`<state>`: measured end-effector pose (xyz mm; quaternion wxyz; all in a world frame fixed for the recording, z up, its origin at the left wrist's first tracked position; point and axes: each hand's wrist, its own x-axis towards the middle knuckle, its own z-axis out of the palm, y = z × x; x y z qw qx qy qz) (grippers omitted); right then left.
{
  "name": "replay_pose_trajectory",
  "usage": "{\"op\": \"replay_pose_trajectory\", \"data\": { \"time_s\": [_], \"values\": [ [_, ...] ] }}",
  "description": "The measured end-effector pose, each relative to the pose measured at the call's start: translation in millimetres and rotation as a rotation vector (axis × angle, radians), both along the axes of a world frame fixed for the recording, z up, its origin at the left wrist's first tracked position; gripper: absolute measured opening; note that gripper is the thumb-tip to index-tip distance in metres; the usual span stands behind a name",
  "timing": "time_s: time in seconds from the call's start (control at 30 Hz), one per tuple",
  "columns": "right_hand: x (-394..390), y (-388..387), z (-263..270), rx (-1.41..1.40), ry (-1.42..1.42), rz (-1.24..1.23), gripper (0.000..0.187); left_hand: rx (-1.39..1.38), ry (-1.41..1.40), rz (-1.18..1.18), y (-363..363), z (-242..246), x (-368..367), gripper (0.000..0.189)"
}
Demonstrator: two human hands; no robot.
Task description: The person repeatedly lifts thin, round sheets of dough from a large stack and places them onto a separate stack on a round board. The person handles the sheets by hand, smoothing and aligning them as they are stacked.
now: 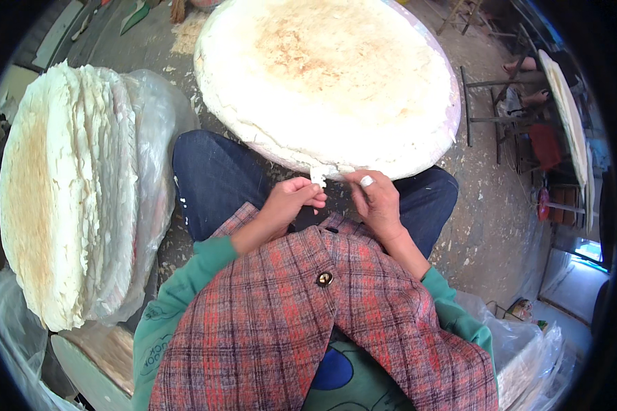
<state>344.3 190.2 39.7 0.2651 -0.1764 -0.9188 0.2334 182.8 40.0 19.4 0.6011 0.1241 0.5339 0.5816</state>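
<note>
A large round sheet, pale with brown patches like flatbread, lies on a round padded support with cloth showing at its rim, just beyond my knees. At its near edge, my left hand pinches a small torn white strip between thumb and fingertips. My right hand, wearing a white wrap on one finger, has its fingertips at the same edge, a little to the right of the strip. Whether those fingertips grip the edge is hard to tell.
A stack of similar round sheets stands on edge at the left beside clear plastic. Pale scraps litter the floor. Metal frames and another person's legs are at the upper right. Plastic-wrapped material sits at the lower right.
</note>
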Motion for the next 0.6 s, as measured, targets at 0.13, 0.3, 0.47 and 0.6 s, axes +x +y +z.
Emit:
{"op": "replay_pose_trajectory", "data": {
  "time_s": [0.13,0.3,0.47,0.6],
  "values": [
    [13.3,15.0,3.4,-0.013,0.056,-0.092,0.021,0.021,0.519,-0.067,-19.9,63.5,-24.2,0.018],
    [18.7,19.2,4.6,0.003,0.009,-0.132,0.020,0.633,1.345,-0.251,-38.9,191.4,-21.9,0.018],
    [16.7,15.8,5.1,0.007,0.041,-0.129,0.024,1.135,1.292,-0.512,-37.7,259.4,-22.2,0.023],
    [18.5,16.1,6.5,0.013,0.053,-0.099,0.025,1.251,1.292,-0.417,-33.6,257.6,-7.4,0.031]
  ]
}}
